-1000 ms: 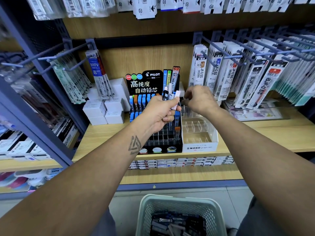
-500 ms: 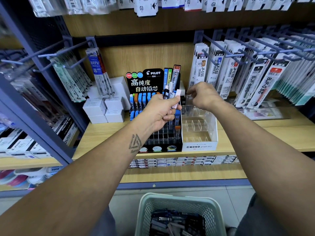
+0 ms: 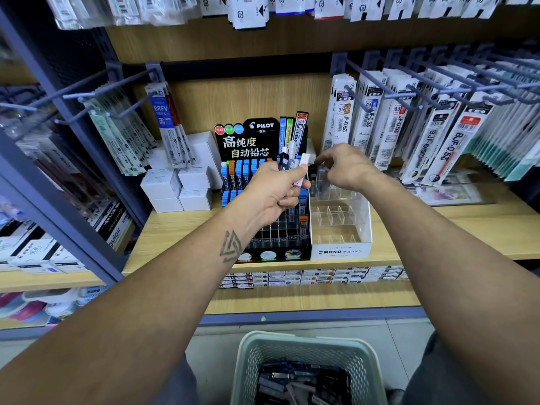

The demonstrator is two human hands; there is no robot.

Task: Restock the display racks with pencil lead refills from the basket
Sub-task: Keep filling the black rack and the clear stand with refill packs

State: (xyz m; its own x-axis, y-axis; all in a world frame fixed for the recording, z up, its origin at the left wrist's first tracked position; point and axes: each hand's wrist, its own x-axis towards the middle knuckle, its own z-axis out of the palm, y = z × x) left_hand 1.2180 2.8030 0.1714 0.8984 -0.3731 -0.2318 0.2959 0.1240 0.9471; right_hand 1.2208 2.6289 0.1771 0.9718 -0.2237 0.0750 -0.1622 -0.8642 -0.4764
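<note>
My left hand (image 3: 274,191) grips a bundle of pencil lead refill cases (image 3: 295,163) upright in front of the black Pilot display rack (image 3: 268,254). Blue and orange refills fill that rack's back rows. To the right, my right hand (image 3: 346,169) hangs with curled fingers over the back row of the clear MONO rack (image 3: 340,251) and seems to pinch a small dark refill case (image 3: 322,176). The rack's front compartments hold nothing. On the floor below stands the pale green basket (image 3: 248,349), with several loose refill cases (image 3: 301,381) inside.
White boxes (image 3: 178,188) are stacked left of the Pilot rack on the wooden shelf (image 3: 467,229). Pen refill packs (image 3: 388,118) hang on metal hooks at the right, and more packs (image 3: 166,124) hang at the left. A lower shelf holds rows of small boxes (image 3: 315,277).
My right hand has drawn slightly away from the bundle and stays over the back of the clear rack. My left hand has hardly moved.
</note>
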